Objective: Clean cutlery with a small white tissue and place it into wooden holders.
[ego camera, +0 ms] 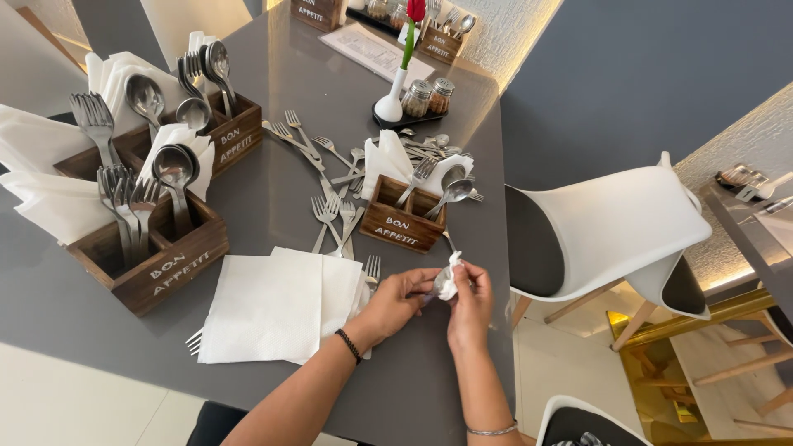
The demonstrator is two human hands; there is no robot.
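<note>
While the grey table (pixel 314 99) is spread with wooden cutlery boxes (pixel 161 264), loose forks (pixel 326 211) and a stack of white paper napkins (pixel 273 306), the work is kept at its near edge. Both hands are brought close together there: a piece of cutlery (pixel 433 291) is pinched in the left hand (pixel 396 299), and a crumpled white napkin scrap (pixel 448 277) is pressed around it by the fingers of the right hand (pixel 471 310).

The metal piece is judged stiff, light and smooth, so it may slip; it is best gripped along the handle, where it is held now. Whether it is a spoon or a fork cannot be told, since most of it is covered. The scrap is judged soft, thin and easily torn. It looks bunched and white against dull silver.
</note>
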